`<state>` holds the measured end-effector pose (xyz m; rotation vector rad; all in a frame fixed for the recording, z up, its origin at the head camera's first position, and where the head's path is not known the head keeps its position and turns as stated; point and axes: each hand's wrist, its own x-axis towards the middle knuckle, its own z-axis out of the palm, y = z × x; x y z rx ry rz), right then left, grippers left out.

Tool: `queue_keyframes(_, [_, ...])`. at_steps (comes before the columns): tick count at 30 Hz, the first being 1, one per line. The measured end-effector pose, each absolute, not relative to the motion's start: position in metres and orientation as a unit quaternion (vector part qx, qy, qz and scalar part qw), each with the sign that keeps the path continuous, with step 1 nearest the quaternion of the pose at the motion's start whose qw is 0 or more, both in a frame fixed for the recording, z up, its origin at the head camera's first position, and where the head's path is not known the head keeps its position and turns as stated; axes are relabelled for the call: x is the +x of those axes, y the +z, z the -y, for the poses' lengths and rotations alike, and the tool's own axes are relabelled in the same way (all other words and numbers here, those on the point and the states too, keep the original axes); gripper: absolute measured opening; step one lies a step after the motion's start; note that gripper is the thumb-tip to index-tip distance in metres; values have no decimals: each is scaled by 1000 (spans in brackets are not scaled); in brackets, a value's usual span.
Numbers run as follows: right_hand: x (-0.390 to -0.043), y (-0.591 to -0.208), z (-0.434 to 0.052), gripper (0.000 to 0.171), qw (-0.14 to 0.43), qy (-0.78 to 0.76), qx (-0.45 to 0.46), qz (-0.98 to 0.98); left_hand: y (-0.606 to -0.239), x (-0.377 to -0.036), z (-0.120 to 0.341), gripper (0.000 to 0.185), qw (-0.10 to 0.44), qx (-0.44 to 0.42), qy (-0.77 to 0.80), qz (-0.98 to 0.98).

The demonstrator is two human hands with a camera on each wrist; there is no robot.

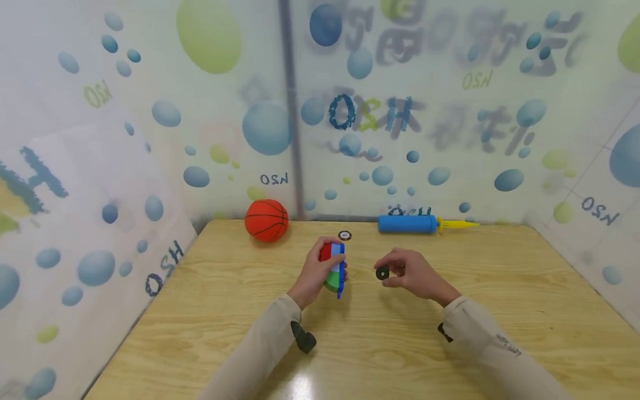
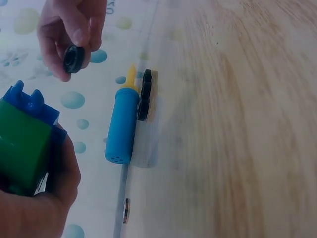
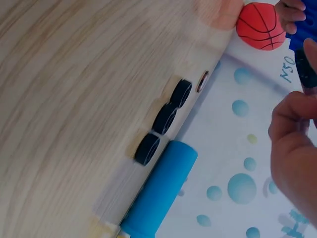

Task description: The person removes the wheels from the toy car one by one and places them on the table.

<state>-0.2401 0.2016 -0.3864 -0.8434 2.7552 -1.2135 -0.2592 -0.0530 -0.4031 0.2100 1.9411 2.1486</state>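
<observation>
A person sits at a pale wooden desk (image 1: 210,311), both sleeved arms reaching forward. The left hand (image 1: 312,275) curls around a toy block vehicle body (image 1: 334,265) made of red, green and blue plastic, holding it upright just above the desk. In the left wrist view its green side and blue studded edge fill the corner nearest the palm.

Just beside it, to the right, the right hand (image 1: 410,272) pinches a small black wheel (image 1: 382,273) between thumb and fingertips, the wheel's face turned toward the toy. The two hands are near each other but not touching.

Beyond the right hand, at the far edge of the desk, lies a blue hand pump (image 1: 407,224) with a yellow nozzle. The right wrist view shows three more black wheels (image 3: 166,119) in a row just beside the pump. Beyond the left hand sit an orange toy basketball (image 1: 266,220) and a small round disc (image 1: 344,235).

The wheel looks light, stiff and small enough to slip, so a pinch on its rim seems best. The plastic body seems rigid and light; gripping it across its flat sides should keep it steady.
</observation>
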Motion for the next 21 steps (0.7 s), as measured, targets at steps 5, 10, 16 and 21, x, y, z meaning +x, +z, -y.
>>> queue_keyframes(5, [-243,-389,-214,23,28,-351,-239,-905,-404,-258,53,43,130,74,723,-675])
queue_keyframes(10, [-245,-393,-229,22,21,-312,-226,-923,-404,-256,53,47,132,73,714,-683])
queue_keyframes(16, [-251,-396,-249,22,20,-303,-189,-934,-404,-255,53,47,135,79,713,-684])
queue_keyframes(21, [-259,-398,-263,22,26,-291,-167,-942,-406,-255,53,51,133,77,716,-681])
